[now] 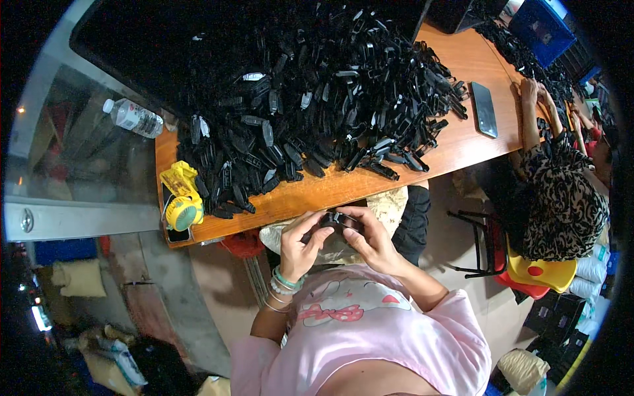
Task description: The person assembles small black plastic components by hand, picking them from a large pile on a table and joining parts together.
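Note:
In front of my chest, just off the table's near edge, both hands meet around a small black plastic piece. My left hand, with bracelets at its wrist, pinches the piece's left end between thumb and fingers. My right hand grips its right end, with the thumb underneath and the fingers along the top. The fingers cover parts of the piece, so its full shape is hidden. Beyond my hands, a large heap of similar long black plastic pieces covers much of the table.
The wooden table carries a yellow object with a round green face at left and a phone at right. A plastic bottle lies at the left. Another person sits at right beside a yellow stool.

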Motion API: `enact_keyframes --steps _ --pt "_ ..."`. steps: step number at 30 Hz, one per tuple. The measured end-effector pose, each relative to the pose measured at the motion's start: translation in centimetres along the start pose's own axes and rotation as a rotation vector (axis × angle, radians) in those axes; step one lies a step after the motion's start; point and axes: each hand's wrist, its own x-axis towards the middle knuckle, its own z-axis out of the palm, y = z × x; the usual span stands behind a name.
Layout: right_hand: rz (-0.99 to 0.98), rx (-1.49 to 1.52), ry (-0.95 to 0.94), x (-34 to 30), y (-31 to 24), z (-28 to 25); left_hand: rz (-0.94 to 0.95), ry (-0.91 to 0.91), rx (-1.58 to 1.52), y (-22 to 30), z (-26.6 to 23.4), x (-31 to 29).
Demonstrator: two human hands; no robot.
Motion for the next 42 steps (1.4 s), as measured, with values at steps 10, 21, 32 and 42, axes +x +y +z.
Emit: enact_keyframes --steps 10,21,32,42 --pt "-0.308 -0.566 -0.083 -0.5 0.2 -0.5 0.141 -0.021 0.184 2.2 0.1 0.2" --pt "-0.294 -0.521 -0.223 0.1 -0.3 -1.4 0.258 -0.038 0.279 1.3 -0.3 0.3" --pt "-0.109 0.138 0.034 1.0 0.4 -0.3 -0.135 -0.109 -0.291 0.9 -0.2 -0.3" --pt "-0.194 -0.728 0.265 0.7 3.8 -3.3 0.387 -0.073 0.438 -3.6 1.4 0.4"
